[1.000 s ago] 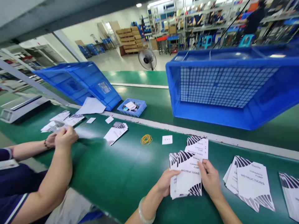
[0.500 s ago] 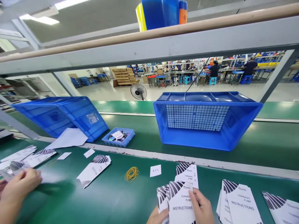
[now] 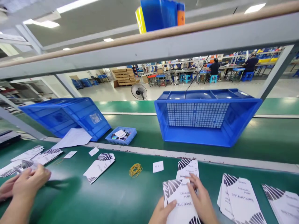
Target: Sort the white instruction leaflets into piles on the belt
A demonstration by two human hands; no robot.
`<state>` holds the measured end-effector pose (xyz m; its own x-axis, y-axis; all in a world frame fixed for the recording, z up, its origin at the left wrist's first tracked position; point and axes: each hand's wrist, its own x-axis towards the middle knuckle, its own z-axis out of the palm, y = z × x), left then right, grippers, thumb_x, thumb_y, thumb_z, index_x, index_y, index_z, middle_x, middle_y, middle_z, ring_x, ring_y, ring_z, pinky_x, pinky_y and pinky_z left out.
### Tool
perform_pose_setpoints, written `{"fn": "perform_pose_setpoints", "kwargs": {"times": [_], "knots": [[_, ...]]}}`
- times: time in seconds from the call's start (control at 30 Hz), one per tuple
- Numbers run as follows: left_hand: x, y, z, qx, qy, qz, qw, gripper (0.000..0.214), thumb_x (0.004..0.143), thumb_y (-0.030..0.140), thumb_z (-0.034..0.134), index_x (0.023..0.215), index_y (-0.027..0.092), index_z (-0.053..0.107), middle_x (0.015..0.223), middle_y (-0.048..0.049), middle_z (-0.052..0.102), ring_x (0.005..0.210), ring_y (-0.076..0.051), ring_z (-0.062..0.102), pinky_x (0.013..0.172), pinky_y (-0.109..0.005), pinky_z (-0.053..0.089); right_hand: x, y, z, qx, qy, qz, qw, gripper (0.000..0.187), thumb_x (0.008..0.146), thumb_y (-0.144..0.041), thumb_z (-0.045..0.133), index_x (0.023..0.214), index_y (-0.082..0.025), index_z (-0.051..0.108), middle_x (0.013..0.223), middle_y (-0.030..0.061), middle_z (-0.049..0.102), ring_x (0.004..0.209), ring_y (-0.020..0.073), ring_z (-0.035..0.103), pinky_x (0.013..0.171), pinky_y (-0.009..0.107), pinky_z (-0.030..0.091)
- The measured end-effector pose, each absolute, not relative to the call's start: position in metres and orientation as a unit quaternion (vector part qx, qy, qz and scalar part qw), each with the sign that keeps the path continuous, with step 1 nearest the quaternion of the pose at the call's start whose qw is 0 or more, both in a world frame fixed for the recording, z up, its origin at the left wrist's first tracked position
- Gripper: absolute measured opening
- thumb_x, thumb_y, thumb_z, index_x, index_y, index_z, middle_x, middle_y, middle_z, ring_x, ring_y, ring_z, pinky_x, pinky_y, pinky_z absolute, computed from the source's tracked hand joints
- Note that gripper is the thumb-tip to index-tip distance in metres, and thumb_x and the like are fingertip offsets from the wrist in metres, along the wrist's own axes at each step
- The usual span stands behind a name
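At the bottom centre my left hand (image 3: 163,213) grips the left edge of a stack of white "Tornado Pump Instructions" leaflets (image 3: 179,199) with black striped corners. My right hand (image 3: 202,202) lies on top of the stack, fingers pressing on the upper leaflets. One leaflet (image 3: 188,166) sticks out beyond the stack toward the belt. The stack rests on the green table (image 3: 116,196).
More leaflet piles lie at right (image 3: 240,199) and far right (image 3: 283,203). Yellow rubber bands (image 3: 135,170), a paper slip (image 3: 158,166) and a loose leaflet (image 3: 99,167) lie left. A co-worker's hands (image 3: 25,183) handle leaflets far left. Blue crates (image 3: 205,116) (image 3: 67,116) and a small blue tray (image 3: 121,136) stand behind.
The camera has tilted up, so the hands sit lower in view. My right hand has slid up over the top leaflets; my left still holds the stack's edge.
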<state>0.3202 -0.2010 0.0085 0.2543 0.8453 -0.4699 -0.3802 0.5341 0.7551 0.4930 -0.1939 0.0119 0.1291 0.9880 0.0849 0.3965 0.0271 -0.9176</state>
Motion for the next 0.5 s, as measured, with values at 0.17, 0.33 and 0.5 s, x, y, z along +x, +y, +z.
{"fn": "perform_pose_setpoints", "kwargs": {"times": [0.17,0.33,0.5], "knots": [[0.326,-0.205,0.025,0.337,0.458,0.400,0.719,0.050,0.070,0.036,0.070,0.112,0.013,0.055,0.114,-0.0150,0.062,0.104,-0.028,0.058,0.095,-0.040,0.041,0.517,-0.147,0.021,-0.682,-0.635,0.181,0.316,0.052,0.092,-0.047,0.030,0.132,-0.016,0.041,0.134,0.0134,0.045,0.125,0.0269,0.038,0.101,0.047,0.032],[0.333,-0.206,0.022,0.437,0.563,0.424,0.560,0.065,0.069,0.039,0.068,0.124,0.013,0.045,0.126,-0.0162,0.052,0.118,-0.030,0.047,0.101,-0.036,0.034,0.514,-0.116,0.012,-0.684,-0.665,0.171,0.245,0.061,0.091,-0.054,0.025,0.130,-0.012,0.047,0.140,0.0136,0.038,0.132,0.0311,0.025,0.104,0.050,0.023],[0.328,-0.200,0.002,0.580,0.614,0.384,0.373,0.054,0.077,0.038,0.053,0.125,0.013,0.045,0.131,-0.0156,0.046,0.127,-0.028,0.035,0.108,-0.040,0.023,0.499,-0.133,0.004,-0.647,-0.719,0.160,0.199,0.061,0.092,-0.055,0.021,0.135,-0.018,0.042,0.147,0.0061,0.025,0.137,0.0254,0.014,0.109,0.045,0.013]]}}
